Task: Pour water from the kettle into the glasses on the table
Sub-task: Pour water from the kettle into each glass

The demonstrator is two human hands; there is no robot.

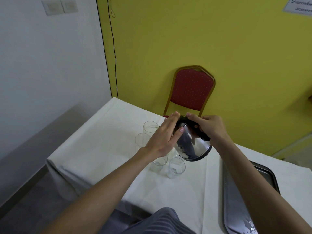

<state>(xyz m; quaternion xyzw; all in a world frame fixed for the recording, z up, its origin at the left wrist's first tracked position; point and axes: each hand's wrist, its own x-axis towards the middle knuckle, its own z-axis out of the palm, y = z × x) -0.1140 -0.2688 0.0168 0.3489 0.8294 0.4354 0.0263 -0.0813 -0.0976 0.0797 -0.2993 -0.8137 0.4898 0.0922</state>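
— Where is the kettle (192, 144) held?

— It is held in the air above the white-clothed table (104, 149), over the middle of its far half, and is tipped away toward the far edge, so that its shiny base is turned back toward the camera.

— And how is it gripped?

— The black handle (200, 130) is clasped by the right hand (209, 127), whose fingers are curled round it from above. The steel body hangs below and to the left of that grip.

— Is the left hand (164, 137) closed on anything?

— No. It is laid flat, fingers straight and together, against the left side and top of the kettle, with the thumb pressed to the steel wall. Nothing is enclosed by it.

— Where are the glasses found?

— Four are seen. Two clear glasses (149, 126) stand beyond the left hand, nearer the far left corner, partly covered by the hand; the spout cannot be seen, so whether water is running cannot be told. Two more (176, 168) stand just below the kettle's base, side by side, on the near side of it.

— What else is carried by the table?

— A metal tray (236, 191) is laid along the right edge, well apart from the glasses. A red chair (191, 89) is set behind the far edge, against the yellow wall.
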